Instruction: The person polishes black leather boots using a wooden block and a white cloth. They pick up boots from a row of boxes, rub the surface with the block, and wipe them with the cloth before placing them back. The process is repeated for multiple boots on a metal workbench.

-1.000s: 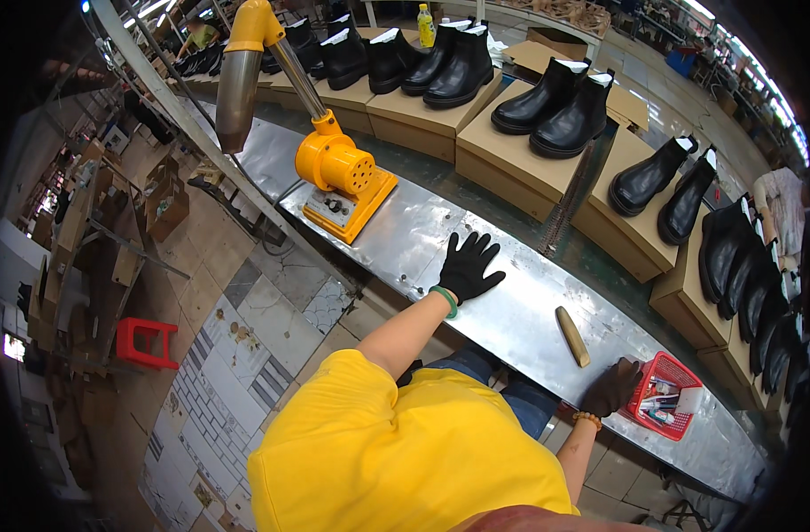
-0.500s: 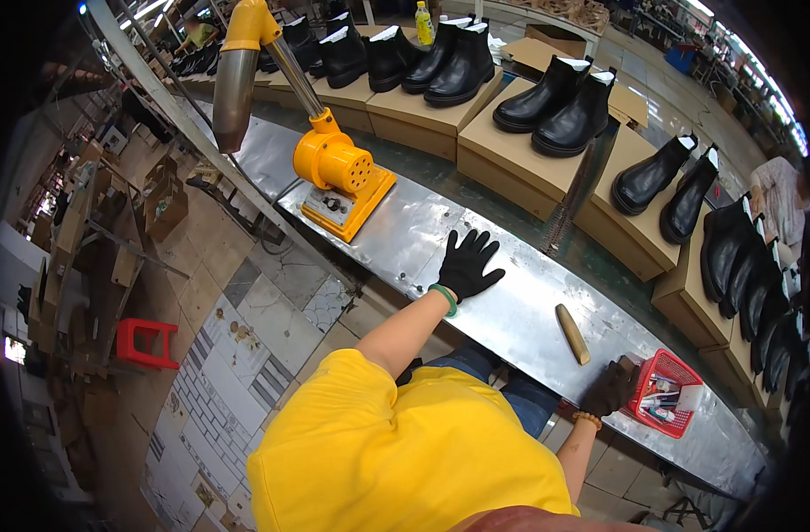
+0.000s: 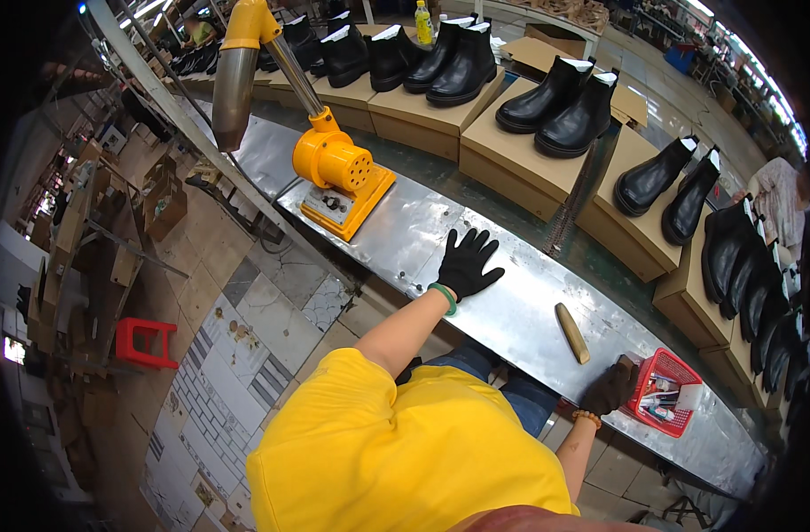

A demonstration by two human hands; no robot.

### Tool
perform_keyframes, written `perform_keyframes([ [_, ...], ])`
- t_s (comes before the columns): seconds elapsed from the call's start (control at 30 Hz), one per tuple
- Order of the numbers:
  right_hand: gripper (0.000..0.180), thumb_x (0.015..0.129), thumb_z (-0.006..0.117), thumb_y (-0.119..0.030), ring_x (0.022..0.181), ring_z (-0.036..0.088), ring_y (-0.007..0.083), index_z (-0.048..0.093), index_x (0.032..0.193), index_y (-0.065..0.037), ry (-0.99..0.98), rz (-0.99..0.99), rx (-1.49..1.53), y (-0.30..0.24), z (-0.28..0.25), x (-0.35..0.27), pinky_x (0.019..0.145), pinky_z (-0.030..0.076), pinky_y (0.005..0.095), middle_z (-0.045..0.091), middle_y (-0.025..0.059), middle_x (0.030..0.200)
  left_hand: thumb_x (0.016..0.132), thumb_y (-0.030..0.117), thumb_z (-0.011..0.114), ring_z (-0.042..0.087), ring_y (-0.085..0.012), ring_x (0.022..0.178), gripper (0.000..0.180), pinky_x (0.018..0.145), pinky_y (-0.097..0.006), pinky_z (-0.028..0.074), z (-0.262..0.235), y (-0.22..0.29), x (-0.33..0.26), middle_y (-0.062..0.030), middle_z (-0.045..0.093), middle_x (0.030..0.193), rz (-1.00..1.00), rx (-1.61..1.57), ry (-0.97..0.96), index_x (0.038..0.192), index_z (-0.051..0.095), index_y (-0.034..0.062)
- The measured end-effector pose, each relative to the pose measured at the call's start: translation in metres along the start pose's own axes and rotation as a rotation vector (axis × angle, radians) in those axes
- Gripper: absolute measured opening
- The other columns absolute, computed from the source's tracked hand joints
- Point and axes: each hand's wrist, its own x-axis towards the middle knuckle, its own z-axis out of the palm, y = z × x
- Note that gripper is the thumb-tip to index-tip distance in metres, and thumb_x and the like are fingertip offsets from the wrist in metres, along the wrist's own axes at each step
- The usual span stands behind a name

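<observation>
My left hand (image 3: 467, 265), in a black glove, lies flat on the metal bench (image 3: 520, 310) with its fingers spread and holds nothing. Farther right, my black-gloved right hand (image 3: 608, 390) is closed at the bench's near edge, beside a red plastic basket (image 3: 655, 422). A small brownish edge shows at its fingers; what it holds, if anything, I cannot make out. Between my hands a tan, bar-shaped piece (image 3: 571, 334) with rounded ends rests untouched on the metal. The basket contains tubes and other small items.
A yellow hot-air blower (image 3: 332, 164) with a metal nozzle stands at the bench's left. Beyond the bench, pairs of black ankle boots (image 3: 560, 113) stand on cardboard boxes (image 3: 520, 164) along a green conveyor. A red stool (image 3: 146, 343) is on the floor at left. Another person's sleeve (image 3: 774, 195) shows far right.
The boxes with the boots have shifted very slightly to the right along the line. The person at far right has moved a little. Both my hands stay in place.
</observation>
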Motion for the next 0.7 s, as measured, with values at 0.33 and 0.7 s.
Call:
perform_keyframes([
  [0.33, 0.016, 0.085, 0.054, -0.005, 0.097, 0.058, 0.0333, 0.060, 0.099, -0.006, -0.088, -0.029, -0.032, 0.004, 0.003, -0.001, 0.082, 0.045, 0.0420, 0.061, 0.0143, 0.105, 0.083, 0.058, 0.048, 0.035, -0.0299, 0.132, 0.063, 0.108, -0.059, 0.012, 0.005, -0.005, 0.000, -0.0109, 0.043, 0.140, 0.008, -0.008, 0.030, 0.131, 0.051, 0.0166],
  [0.7, 0.021, 0.090, 0.051, -0.018, 0.095, 0.059, 0.0320, 0.062, 0.103, -0.005, -0.073, -0.039, -0.148, -0.001, 0.006, -0.002, 0.083, 0.046, 0.0421, 0.063, 0.0132, 0.103, 0.083, 0.058, 0.049, 0.037, -0.0300, 0.130, 0.063, 0.108, -0.059, 0.013, 0.004, -0.007, 0.001, -0.0119, 0.044, 0.139, 0.008, -0.013, 0.034, 0.129, 0.052, 0.0152],
])
